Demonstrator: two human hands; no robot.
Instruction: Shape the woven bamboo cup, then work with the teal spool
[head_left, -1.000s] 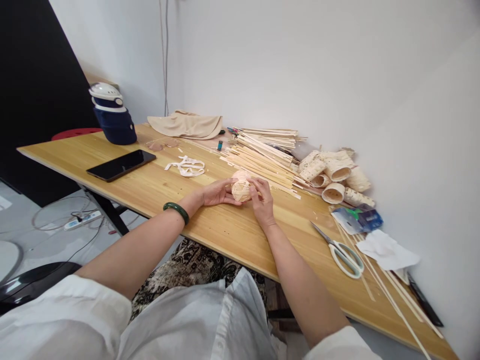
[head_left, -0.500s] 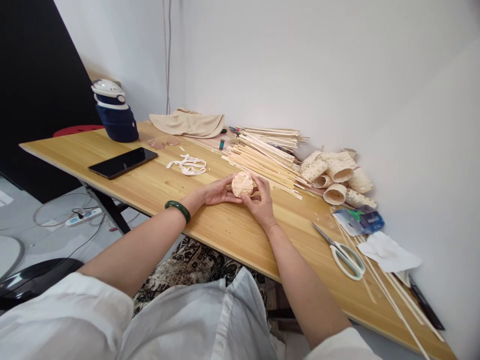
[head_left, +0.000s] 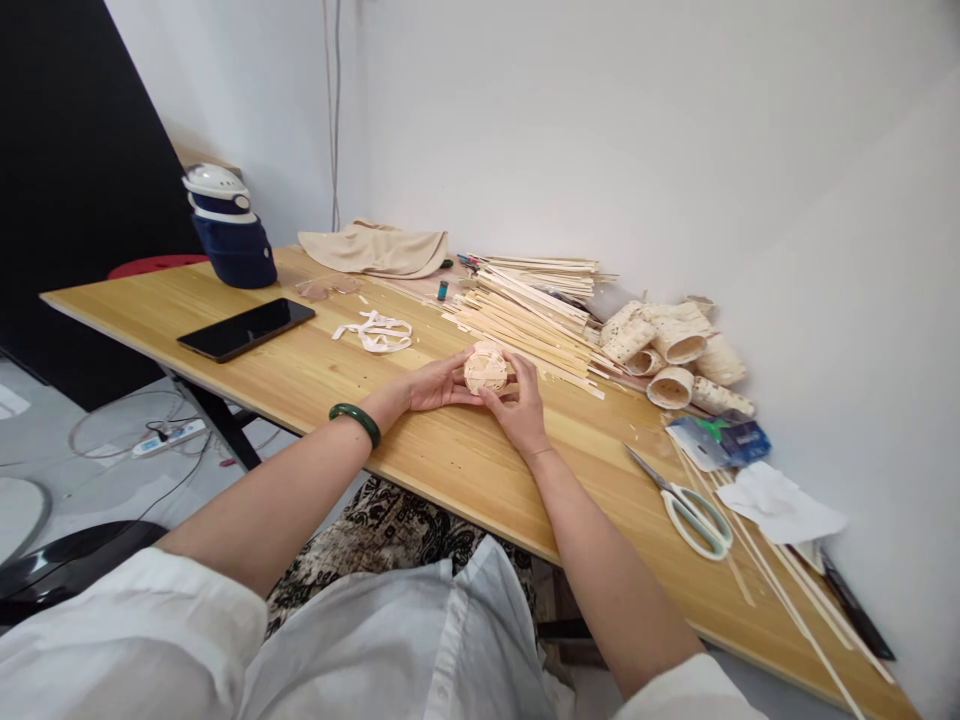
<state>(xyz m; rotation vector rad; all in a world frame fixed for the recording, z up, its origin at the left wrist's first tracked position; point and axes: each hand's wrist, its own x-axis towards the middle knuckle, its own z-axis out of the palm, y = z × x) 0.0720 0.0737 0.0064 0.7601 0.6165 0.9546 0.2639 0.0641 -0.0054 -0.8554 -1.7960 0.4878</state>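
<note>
One worktop (head_left: 450,450): bears a heap of pale strips (head_left: 525,320) near the wall (head_left: 600,130).
Left hand (head_left: 439,385): fingers curved around the woven ball (head_left: 486,370), from the left and below.
Right hand (head_left: 519,408): fingers and thumb gripping its right side.
Woven ball: between the hands; the step seems to be checking its strands, the next move calling for light, even pressure.

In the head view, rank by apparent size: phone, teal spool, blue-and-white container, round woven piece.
1. blue-and-white container
2. phone
3. round woven piece
4. teal spool
</note>
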